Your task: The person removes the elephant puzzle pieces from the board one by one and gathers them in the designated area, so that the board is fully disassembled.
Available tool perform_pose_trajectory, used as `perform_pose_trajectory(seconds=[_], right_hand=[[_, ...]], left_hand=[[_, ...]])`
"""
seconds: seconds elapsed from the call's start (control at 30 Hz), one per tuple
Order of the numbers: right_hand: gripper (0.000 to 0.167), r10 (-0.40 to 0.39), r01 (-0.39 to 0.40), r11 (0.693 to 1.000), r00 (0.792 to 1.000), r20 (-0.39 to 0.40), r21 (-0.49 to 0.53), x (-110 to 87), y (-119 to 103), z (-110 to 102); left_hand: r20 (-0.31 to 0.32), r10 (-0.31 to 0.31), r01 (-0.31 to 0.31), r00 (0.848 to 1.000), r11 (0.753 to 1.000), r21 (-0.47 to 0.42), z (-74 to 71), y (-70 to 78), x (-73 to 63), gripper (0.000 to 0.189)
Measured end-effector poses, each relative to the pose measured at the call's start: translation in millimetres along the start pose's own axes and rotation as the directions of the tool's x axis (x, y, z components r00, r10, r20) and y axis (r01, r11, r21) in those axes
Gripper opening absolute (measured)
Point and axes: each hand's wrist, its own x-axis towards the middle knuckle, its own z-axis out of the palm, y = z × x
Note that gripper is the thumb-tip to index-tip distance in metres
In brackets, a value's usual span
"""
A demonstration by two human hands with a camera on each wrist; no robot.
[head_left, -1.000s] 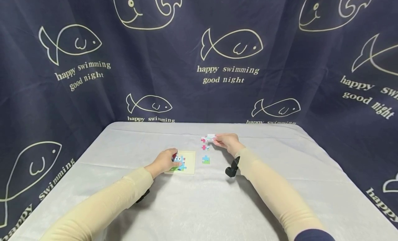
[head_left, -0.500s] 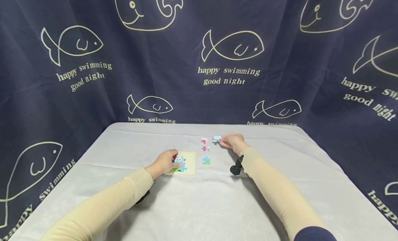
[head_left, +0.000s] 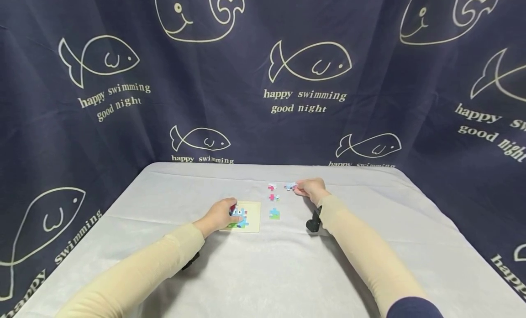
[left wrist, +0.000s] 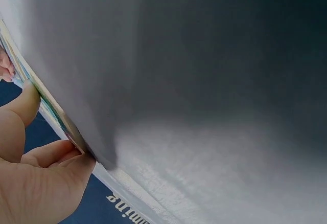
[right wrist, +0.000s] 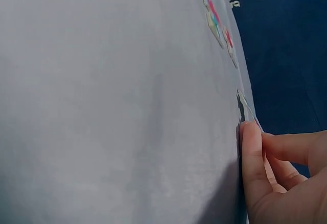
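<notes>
In the head view, my right hand (head_left: 311,189) pinches a light-blue and white puzzle piece (head_left: 289,186) close to the tabletop. Thumb and fingertips meet at its right end, also seen with the piece (right wrist: 247,104) in the right wrist view. Left of centre, my left hand (head_left: 218,214) grips the left side of a cream puzzle board (head_left: 254,216). Its thumb lies over joined pieces (head_left: 241,213) showing a blue figure with big eyes; the hand hides their left part. The left wrist view has the board (left wrist: 64,119) edge-on, with curled fingers (left wrist: 48,155) at its corner.
Between board and right hand lie a pink-white piece (head_left: 272,187), a pink piece (head_left: 271,197) with another bit beside it, and a blue-green piece (head_left: 274,213). A pale cloth (head_left: 263,272) covers the table. A dark printed curtain (head_left: 246,80) hangs behind it.
My right hand has moved right, away from the loose pieces, with its puzzle piece, which has tilted and come down flatter toward the cloth. The left hand stays on the board.
</notes>
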Motion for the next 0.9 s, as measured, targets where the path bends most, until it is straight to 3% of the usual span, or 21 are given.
perform_pose_trajectory(seconds=[0.63,0.9], right_hand=[[0.034,-0.031,0.021,0.99,0.997,-0.069,-0.139,7.4,0.9,-14.9],[0.036,-0.031,0.024,0.993,0.998,-0.06,-0.116,2.5,-1.0,-19.6]], left_hand=[[0.008,-0.015,0.015,1.0,1.0,-0.008,1.3,0.8,0.8,0.068],[0.008,0.0,0.0,1.0,1.0,-0.014,2.1,-1.7,1.8,0.068]])
